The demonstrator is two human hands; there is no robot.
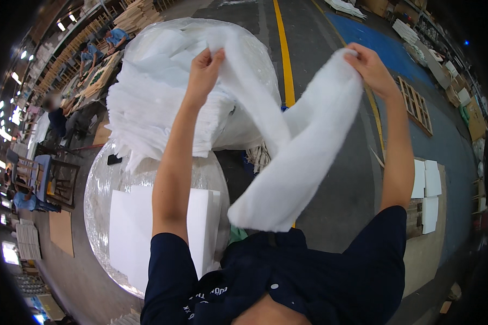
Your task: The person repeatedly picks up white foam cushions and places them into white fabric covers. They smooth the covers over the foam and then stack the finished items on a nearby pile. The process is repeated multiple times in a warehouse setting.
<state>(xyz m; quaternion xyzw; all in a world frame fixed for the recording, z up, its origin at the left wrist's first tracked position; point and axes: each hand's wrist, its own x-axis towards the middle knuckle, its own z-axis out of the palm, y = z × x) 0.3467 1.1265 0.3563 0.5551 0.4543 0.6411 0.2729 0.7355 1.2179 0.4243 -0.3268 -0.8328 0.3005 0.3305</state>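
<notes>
Pinching one end of a long white batting sheet in the left hand, with the thumb closing on curled fingers; pinching another end in the right hand, likewise pressing thumb against fingers. Holding both hands raised and well apart, and letting the sheet hang between and below them in a loose V. Running as a narrow band from the left hand down toward the right, then meeting a far broader part below the hands. Slanting along that part's long axis from the right hand down and leftward, ending in a blunt lower edge nearer the body than either hand, just before the dark shirt. Hanging loose along that edge, in neither hand's grip. Raising the left hand near a tall pile of white sheets, spreading leftward and below, overlapping a plastic-wrapped round bale. Stretching the left forearm above a second wrapped bale, bearing flat white sheets. Looking onto grey floor between and beyond the hands, passing a yellow line and reaching a slatted wooden frame right of the right hand.
</notes>
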